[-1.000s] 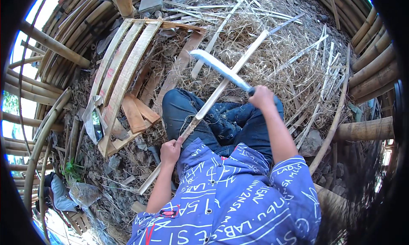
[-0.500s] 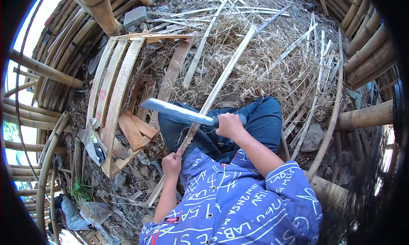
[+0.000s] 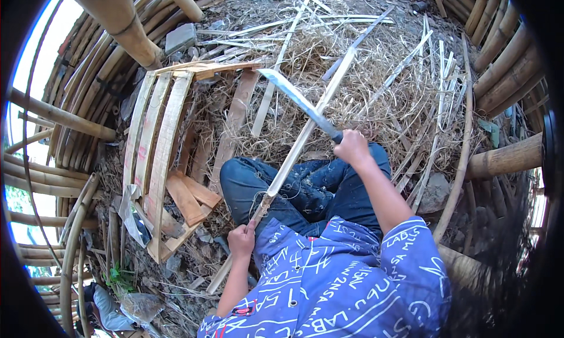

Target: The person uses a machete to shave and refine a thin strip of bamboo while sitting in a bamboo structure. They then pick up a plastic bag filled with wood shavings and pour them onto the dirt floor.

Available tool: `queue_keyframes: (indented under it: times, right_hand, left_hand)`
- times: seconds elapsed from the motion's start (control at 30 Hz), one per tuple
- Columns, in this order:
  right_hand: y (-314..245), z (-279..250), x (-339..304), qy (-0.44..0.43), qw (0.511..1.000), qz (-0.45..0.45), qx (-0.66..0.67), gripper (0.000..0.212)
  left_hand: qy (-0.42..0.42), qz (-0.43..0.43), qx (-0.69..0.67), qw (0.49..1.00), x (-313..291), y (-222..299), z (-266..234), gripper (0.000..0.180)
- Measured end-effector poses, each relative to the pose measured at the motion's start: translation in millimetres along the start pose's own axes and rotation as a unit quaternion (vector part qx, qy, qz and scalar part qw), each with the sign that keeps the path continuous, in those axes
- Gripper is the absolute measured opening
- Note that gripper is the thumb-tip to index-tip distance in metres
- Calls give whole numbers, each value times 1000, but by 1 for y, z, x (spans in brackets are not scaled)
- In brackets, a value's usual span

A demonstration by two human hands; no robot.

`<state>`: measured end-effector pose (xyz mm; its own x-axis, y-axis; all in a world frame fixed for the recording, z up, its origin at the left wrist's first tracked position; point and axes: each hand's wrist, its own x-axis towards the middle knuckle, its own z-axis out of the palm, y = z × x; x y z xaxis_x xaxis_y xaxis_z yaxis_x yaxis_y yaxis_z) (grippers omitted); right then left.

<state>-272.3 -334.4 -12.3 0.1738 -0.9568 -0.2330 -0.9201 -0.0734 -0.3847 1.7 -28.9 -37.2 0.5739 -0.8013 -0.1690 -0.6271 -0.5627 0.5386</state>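
My left hand (image 3: 241, 240) is closed round the lower part of a long bamboo strip (image 3: 294, 153), which slants up and away to the right across my crossed legs. My right hand (image 3: 353, 148) grips the dark handle of a machete (image 3: 296, 100). The blade points up and to the left and crosses the strip at about its upper middle; whether its edge touches the strip I cannot tell. Thin curled fibres hang from the strip near my left knee, where its surface turns from pale to brown.
A slatted wooden crate (image 3: 155, 156) stands at my left, with loose boards (image 3: 189, 197) in it. Curly shavings (image 3: 376, 85) cover the ground ahead. Several pale strips (image 3: 442, 97) lie around them. A grey block (image 3: 181, 38) and a stone (image 3: 433, 192) rest farther out. Bamboo poles (image 3: 506, 156) enclose both sides.
My right hand has moved the machete forward and to the right, farther up the strip, and its blade now tilts more steeply. My left hand keeps its hold on the strip.
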Motion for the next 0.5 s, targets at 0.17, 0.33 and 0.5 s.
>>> queue_keyframes:
  times: [0.17, 0.33, 0.5]
  right_hand:
    - [-41, 17, -36, -66, 987, -145, 14, 27]
    - [-25, -8, 7, -73, 972, -192, -114, 22]
    - [-6, -19, 42, -28, 981, -160, -107, 24]
  left_hand:
    - [20, 10, -75, 997, -4, -13, 10, 56]
    - [11, 3, -99, 995, -4, -15, 6, 53]
    - [7, -10, -109, 994, -3, -13, 10, 52]
